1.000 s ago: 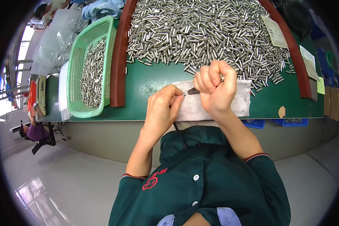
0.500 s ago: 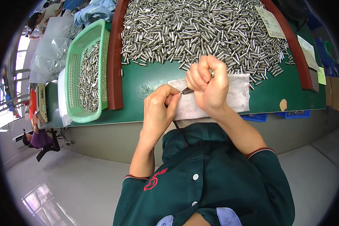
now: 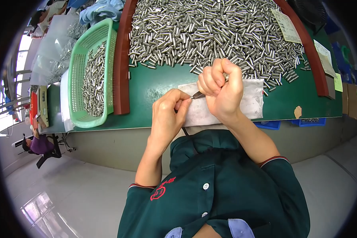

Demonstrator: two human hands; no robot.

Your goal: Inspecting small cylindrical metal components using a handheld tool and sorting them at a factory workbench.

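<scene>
My right hand [image 3: 221, 90] is a closed fist around a slim hand tool [image 3: 198, 95]. Its dark body and thin metal tip show on the left side of the fist; I cannot tell its exact kind. That tip meets the pinched thumb and forefinger of my left hand [image 3: 169, 113]. Whatever the left fingers grip is hidden by them. Beneath both hands lies a stained white cloth [image 3: 250, 101] at the table's near edge. Beyond it spreads a large heap of short metal pins [image 3: 210, 31].
A green plastic basket [image 3: 110, 75] with metal pins stands left, beside a dark red rail [image 3: 121, 79]. Another red rail [image 3: 313, 59] bounds the heap on the right, with a paper sheet [image 3: 286, 25] near it. Blue bins [image 3: 309, 121] sit below the table edge. A person [image 3: 41, 144] sits far left.
Both hands keep almost the same pose, the tool tip still at the left fingertips. The view has shifted slightly.
</scene>
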